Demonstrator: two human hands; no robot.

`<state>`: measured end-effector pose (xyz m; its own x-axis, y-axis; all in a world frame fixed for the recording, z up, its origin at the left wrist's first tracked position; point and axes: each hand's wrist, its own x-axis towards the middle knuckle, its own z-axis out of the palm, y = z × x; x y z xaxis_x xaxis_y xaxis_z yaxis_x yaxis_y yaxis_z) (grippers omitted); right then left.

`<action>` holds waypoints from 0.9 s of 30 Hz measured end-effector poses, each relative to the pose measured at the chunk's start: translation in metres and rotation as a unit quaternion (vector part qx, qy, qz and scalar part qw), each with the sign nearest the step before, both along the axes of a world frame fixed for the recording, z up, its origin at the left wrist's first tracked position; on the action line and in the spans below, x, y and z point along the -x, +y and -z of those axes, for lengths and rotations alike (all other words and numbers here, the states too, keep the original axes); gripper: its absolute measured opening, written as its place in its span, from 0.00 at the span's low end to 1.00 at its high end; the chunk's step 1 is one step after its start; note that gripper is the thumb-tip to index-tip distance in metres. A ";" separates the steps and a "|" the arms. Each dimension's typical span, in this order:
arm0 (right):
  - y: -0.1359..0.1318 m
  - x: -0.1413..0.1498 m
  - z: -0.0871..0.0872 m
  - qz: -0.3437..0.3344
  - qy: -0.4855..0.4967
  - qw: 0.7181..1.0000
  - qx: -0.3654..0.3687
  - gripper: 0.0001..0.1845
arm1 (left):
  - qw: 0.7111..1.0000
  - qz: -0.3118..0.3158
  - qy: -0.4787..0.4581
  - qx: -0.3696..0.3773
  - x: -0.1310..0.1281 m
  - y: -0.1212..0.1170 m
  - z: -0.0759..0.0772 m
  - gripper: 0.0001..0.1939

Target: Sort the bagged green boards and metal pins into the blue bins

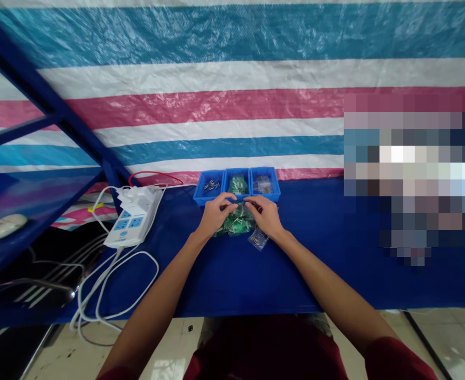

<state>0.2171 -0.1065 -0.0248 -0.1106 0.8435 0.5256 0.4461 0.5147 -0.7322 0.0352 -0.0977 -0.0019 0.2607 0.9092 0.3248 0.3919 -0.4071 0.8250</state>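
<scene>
My left hand is bent over the left side of a pile of small green plastic bags, thumb and fingers curled towards each other. Across from it, my right hand is curled in the same way at the pile's right side. Whatever lies between the fingertips is too small and too covered to make out. Pale little pieces show through the green plastic. By my right wrist lies a clear small bag with a few small parts inside.
Just beyond my hands stand three joined blue bins: the left bin holds loose metal pins, the middle bin green bags, the right bin clear bags. A white power strip with looping cables lies left. A blurred-out area covers the right.
</scene>
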 end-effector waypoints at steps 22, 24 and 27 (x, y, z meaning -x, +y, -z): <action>-0.003 -0.001 -0.003 -0.019 0.019 1.000 -0.007 0.18 | 0.992 0.003 0.090 -0.094 0.001 -0.002 -0.004 0.17; -0.002 -0.001 -0.002 -0.017 0.012 1.000 -0.001 0.19 | 0.992 0.016 0.092 -0.086 0.001 -0.003 -0.005 0.19; -0.002 -0.001 -0.002 -0.023 0.016 1.000 0.003 0.18 | 0.997 0.028 0.064 -0.038 0.000 -0.005 -0.007 0.20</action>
<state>0.2182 -0.1082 -0.0226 -0.1327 0.8414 0.5239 0.3992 0.5292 -0.7488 0.0353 -0.1022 0.0050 0.3547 0.8657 0.3533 0.4658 -0.4912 0.7360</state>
